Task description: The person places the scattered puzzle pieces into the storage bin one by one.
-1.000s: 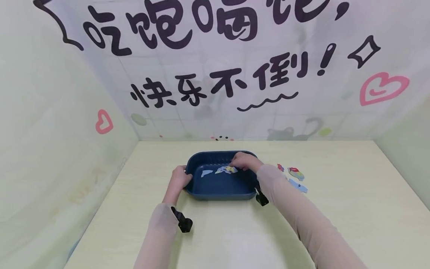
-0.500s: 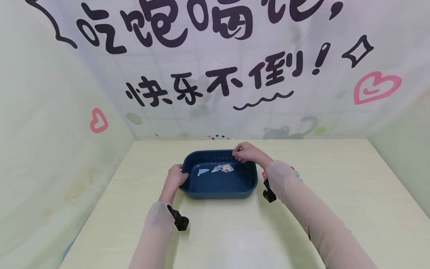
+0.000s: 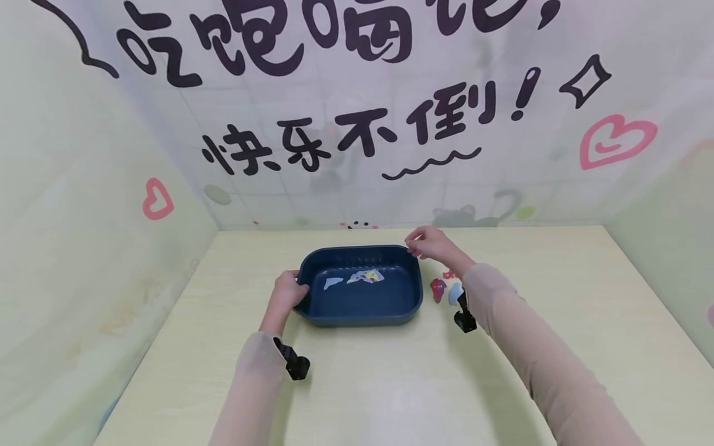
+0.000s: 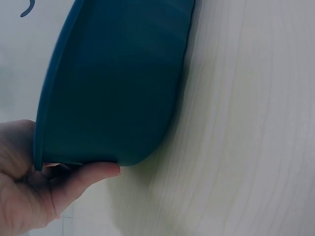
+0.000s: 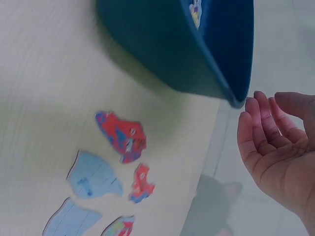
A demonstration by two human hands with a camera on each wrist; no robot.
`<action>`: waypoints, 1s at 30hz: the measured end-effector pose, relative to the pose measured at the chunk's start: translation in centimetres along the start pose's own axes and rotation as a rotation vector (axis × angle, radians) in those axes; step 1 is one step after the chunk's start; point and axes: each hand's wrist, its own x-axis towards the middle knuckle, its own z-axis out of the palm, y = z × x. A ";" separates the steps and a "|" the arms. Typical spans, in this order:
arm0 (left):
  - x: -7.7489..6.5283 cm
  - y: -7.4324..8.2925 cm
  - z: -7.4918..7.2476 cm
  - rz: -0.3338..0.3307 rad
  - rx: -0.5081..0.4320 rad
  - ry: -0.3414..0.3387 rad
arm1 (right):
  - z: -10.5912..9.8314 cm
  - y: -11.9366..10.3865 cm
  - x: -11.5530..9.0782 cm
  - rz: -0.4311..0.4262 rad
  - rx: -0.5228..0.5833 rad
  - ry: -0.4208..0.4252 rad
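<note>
A dark blue plastic basin (image 3: 357, 320) stands on the table. My left hand (image 3: 287, 291) grips its left end, and in the left wrist view the thumb (image 4: 93, 173) lies along the outer wall. Inside the basin are a pale blue flat cut-out piece (image 3: 333, 283) and a patch of colourful flat pieces (image 3: 368, 276). By the back right corner of the rim, my right hand (image 3: 437, 246) is raised with loosely bent fingers and nothing in them. The right wrist view has its fingertips right beside the basin's corner.
Right of the basin lie several flat cut-out pieces: a red-and-blue one (image 5: 122, 136), a small red one (image 5: 141, 184), light blue ones, including a larger one (image 5: 93, 176), and a multicoloured one (image 5: 119, 227). A printed cloth wall (image 3: 329, 204) rises behind the table.
My right hand has lifted from the pieces inside the basin and moved right, past its back right corner. The left hand keeps its grip. The head view has shifted slightly.
</note>
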 end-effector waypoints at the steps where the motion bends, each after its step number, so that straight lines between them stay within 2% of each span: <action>1: 0.1 -0.1 0.0 -0.004 -0.002 -0.002 | -0.2 0.3 -0.2 0.001 0.004 0.006; 9: 0.2 -0.1 0.0 -0.008 -0.008 -0.002 | -2.2 3.4 -1.2 -0.007 -0.003 -0.004; 18: 0.2 0.0 0.0 0.002 -0.006 0.005 | -3.8 6.6 -2.6 0.074 -0.027 0.009; 26: 0.0 -0.1 0.0 -0.001 -0.016 -0.004 | -4.7 8.8 -3.4 0.153 -0.172 0.041; 30: 0.1 0.0 0.0 -0.009 -0.040 -0.010 | -5.3 10.2 -3.5 0.186 -0.206 0.049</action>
